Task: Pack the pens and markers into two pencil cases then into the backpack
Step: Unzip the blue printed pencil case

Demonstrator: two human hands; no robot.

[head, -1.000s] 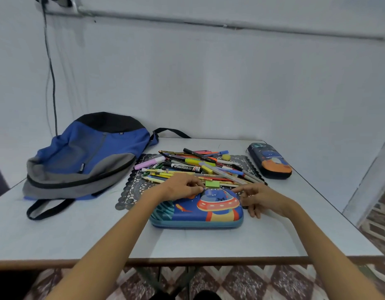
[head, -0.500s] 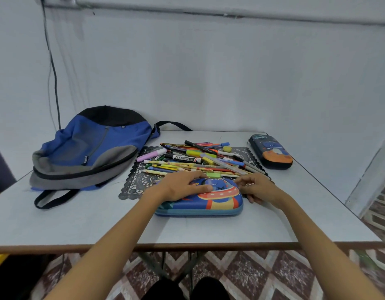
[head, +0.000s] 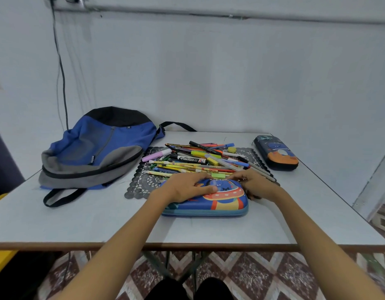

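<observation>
Now left hand (head: 187, 188), right hand (head: 257, 186) farther onto blue pencil case (head: 222, 203).

Pencil case (head: 209, 205) corner — under left hand (head: 187, 187)

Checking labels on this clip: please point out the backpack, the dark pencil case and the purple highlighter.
backpack (head: 85, 144), head view, blue front panel.
dark pencil case (head: 276, 153), head view, top of lid.
purple highlighter (head: 156, 155), head view, mid barrel.
</observation>
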